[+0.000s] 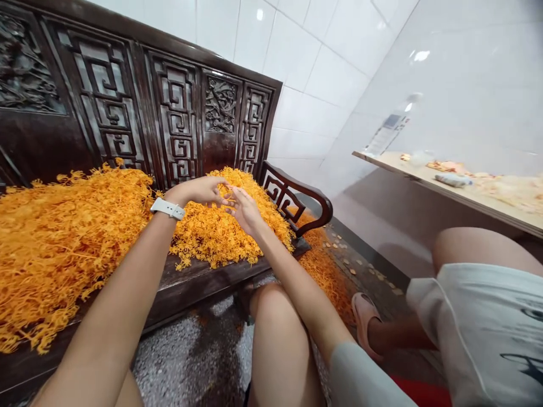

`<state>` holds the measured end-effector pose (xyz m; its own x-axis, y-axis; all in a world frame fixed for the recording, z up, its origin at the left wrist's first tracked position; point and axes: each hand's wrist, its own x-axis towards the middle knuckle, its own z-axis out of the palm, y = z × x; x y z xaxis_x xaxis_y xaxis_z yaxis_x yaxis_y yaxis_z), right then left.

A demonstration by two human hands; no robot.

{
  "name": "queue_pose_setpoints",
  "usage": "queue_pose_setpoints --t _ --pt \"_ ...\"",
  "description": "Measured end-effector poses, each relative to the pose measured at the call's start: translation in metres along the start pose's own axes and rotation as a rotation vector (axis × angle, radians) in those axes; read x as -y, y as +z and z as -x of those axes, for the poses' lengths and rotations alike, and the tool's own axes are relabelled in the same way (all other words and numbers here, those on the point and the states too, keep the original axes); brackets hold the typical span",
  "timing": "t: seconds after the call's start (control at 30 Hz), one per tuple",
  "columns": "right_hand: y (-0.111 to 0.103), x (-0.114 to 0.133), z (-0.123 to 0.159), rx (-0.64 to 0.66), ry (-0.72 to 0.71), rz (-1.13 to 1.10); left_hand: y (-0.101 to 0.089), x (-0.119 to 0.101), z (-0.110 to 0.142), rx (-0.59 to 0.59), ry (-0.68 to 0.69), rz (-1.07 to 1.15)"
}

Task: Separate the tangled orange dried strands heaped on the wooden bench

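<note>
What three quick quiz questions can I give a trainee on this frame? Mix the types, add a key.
1. Is the white watch worn on the person's own left or right side?
2. True or false: the two large orange piles lie on the bench.
3. Pick one. In this view, the left hand and right hand are close together in front of:
A) the bottle
B) the pile nearer the armrest
C) the pink shoe

Key
1. Left
2. True
3. B
</note>
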<state>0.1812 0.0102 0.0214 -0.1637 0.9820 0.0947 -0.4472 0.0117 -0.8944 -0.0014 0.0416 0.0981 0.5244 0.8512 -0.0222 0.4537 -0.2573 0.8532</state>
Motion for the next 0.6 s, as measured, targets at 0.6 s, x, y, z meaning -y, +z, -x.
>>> queue_pose_setpoints --t 0.6 --pt "-0.091 0.054 0.009 -0.653 -0.237 -0.069 -0.073 0.025 0.051 -0.611 0.021 0.431"
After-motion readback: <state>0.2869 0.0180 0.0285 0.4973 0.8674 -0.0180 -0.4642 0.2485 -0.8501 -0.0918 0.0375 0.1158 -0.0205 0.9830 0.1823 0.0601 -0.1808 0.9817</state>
